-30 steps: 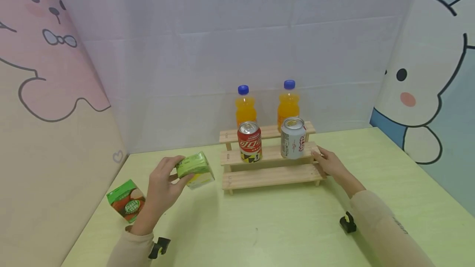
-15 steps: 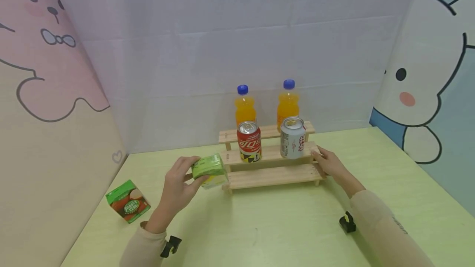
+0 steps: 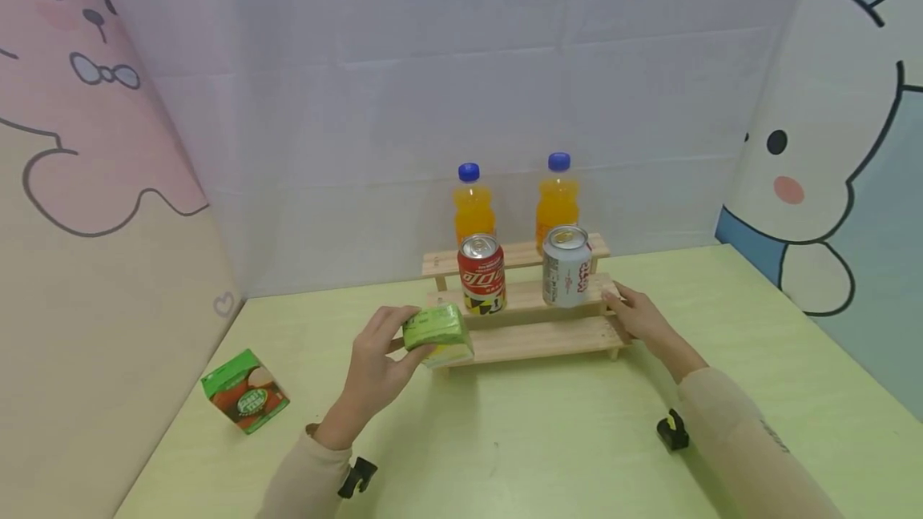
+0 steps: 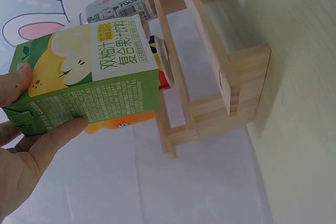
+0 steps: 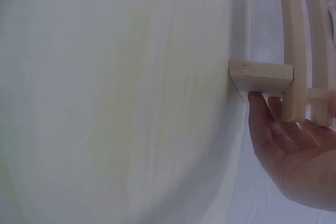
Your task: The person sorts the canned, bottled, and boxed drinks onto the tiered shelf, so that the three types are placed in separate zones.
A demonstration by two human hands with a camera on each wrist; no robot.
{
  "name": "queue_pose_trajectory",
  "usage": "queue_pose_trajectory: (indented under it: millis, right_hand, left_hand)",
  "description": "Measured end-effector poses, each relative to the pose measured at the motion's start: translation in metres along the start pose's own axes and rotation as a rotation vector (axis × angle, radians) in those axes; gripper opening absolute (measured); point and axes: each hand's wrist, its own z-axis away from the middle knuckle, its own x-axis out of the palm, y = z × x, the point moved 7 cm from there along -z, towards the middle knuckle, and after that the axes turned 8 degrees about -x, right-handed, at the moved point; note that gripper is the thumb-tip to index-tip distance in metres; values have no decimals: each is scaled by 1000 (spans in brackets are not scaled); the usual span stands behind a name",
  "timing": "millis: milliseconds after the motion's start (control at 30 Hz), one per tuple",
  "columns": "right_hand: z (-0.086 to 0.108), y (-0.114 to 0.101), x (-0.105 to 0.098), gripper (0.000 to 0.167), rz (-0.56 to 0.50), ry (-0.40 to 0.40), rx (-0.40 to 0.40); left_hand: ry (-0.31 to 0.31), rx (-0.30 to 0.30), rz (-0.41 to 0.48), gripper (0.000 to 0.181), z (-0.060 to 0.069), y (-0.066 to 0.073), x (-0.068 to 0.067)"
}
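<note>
My left hand (image 3: 382, 359) pinches a green and yellow juice carton (image 4: 89, 66) between thumb and fingers. The carton hangs in the air before the left end of a three-step wooden display rack (image 3: 541, 339), covering part of it in the head view. My right hand (image 3: 644, 323) grips the rack's right end; in the right wrist view its fingertips (image 5: 255, 98) are against the end support. On the middle step stand a red cola can (image 3: 482, 275) and a silver-white can (image 3: 566, 267). Two orange drink bottles (image 3: 473, 211) stand on the top step.
A second juice carton (image 3: 246, 392), green and brown-red, lies on the table (image 3: 541, 439) at the left. A pale curtain (image 3: 360, 118) closes off the back. Printed panels (image 3: 800, 150) flank both sides.
The left hand has carried the juice carton to the right, from beside the rack to in front of its left end. The right hand has kept its place on the rack.
</note>
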Motion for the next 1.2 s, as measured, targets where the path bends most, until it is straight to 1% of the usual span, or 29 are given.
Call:
queue_pose_trajectory:
  millis: [167,300,400,533,567,667,767,833,900,967,1033,1067,1167,1200]
  right_hand:
    - [-1,2,0,64,-11,3,1]
    - [0,-2,0,64,-30,7,-5]
    - [1,-3,0,64,-34,11,-2]
    - [0,1,-1,73,-41,2,-23]
    - [-2,5,-2,73,-45,3,-47]
    - [-3,7,-1,77,-51,-7,-64]
    - [-2,5,-2,73,-50,4,-43]
    - [1,1,-1,70,-40,7,-9]
    - [1,-2,-1,67,-34,9,2]
    - [1,-2,-1,65,-24,9,6]
    - [0,-2,-1,65,-21,4,5]
    - [0,-1,-1,65,-22,2,3]
    - [-1,0,0,65,-20,-4,-2]
    - [0,-1,0,65,-20,-5,-4]
  left_hand:
    - [-4,12,33,49,0,2,10]
    - [5,7,57,50,0,4,16]
    - [11,1,75,51,-2,8,20]
    - [11,-1,97,50,-6,19,26]
    - [8,-3,100,49,-7,21,28]
    - [-3,-6,113,48,-8,21,35]
    - [-15,10,140,47,-8,16,44]
    - [-21,32,161,48,-9,16,48]
    - [-28,51,180,48,-11,20,51]
    - [-34,62,195,47,-14,28,52]
    - [-43,52,204,45,-18,36,53]
    - [-44,50,207,45,-19,36,55]
    - [-51,41,217,45,-18,30,64]
    - [-52,38,216,45,-18,30,65]
